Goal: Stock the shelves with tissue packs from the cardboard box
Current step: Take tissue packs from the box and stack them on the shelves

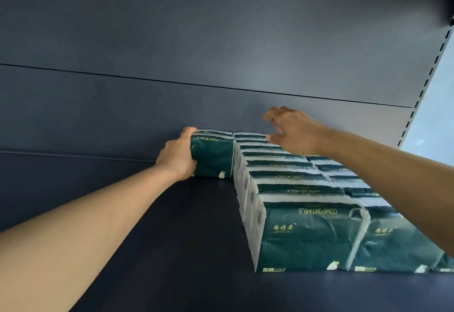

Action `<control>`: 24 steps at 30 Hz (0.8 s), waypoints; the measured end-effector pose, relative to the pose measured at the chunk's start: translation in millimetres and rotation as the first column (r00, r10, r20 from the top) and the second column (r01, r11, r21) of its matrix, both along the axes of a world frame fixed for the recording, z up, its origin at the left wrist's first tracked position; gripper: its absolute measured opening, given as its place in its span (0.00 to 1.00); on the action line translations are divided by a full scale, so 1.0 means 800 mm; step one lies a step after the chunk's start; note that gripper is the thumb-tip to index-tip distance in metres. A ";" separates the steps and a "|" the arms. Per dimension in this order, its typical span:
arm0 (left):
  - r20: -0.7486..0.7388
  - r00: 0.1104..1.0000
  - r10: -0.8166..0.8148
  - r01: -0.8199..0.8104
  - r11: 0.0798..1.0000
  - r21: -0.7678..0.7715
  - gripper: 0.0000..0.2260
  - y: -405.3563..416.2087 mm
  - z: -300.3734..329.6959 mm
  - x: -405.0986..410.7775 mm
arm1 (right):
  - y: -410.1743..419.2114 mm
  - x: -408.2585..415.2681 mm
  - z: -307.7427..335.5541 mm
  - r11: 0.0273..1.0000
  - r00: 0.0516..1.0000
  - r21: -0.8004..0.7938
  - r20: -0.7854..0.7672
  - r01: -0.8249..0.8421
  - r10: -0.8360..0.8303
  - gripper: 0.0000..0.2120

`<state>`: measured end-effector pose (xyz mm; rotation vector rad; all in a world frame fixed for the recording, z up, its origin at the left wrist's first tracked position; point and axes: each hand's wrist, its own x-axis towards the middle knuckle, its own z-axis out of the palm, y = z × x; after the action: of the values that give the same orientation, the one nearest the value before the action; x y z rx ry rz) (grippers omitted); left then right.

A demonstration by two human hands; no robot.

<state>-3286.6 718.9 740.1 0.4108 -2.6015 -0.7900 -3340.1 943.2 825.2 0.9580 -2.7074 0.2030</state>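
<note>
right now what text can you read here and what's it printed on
"COMFORTABLE": upside down in gold on the tissue pack that the left hand grips.
"COMFORTABLE": upside down on the front pack and the packs stacked behind it.
Gold characters lower on the front pack: too small to read.
Bottom-edge labels: blurred.

Two bare forearms enter the view from the lower corners, each uncovered from the frame edge down to the wrist; no sleeve, cuff or glove shows on either one. The left hand point(178, 157) is bare, with no ring, watch or band visible at its wrist. The right hand point(293, 131) is likewise bare, its fingers and wrist free of jewellery or straps. A few small dark specks mark the right forearm near the wrist. The fingernails that show on the right hand are short and unpainted. Nothing else of the person is visible.
</note>
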 end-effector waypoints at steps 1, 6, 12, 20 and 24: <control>0.012 1.000 -0.005 0.004 1.000 0.020 0.34 0.000 0.002 0.001 | 0.001 0.001 -0.001 1.000 1.000 0.000 0.003 -0.003 0.003 0.22; 0.006 0.999 0.037 -0.037 0.997 0.063 0.40 0.003 0.021 0.023 | 0.008 0.017 0.001 0.999 1.000 -0.030 0.012 -0.014 0.014 0.22; -0.110 0.991 -0.070 0.071 0.997 0.002 0.27 0.010 0.063 0.078 | 0.026 0.072 0.021 0.993 1.000 -0.117 -0.007 0.007 -0.008 0.24; -0.146 0.946 -0.291 0.297 0.954 0.027 0.15 0.051 0.087 0.207 | 0.060 0.222 0.018 0.969 0.997 -0.244 -0.050 0.042 -0.056 0.19; -0.148 0.897 -0.416 0.429 0.901 0.065 0.13 0.080 0.067 0.281 | 0.083 0.317 -0.018 0.948 0.992 -0.295 -0.004 0.116 -0.123 0.19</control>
<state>-3061.5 782.9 793.8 -0.1923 -2.5637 -1.0463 -3086.4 1009.6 810.4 0.7031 -2.6043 0.5508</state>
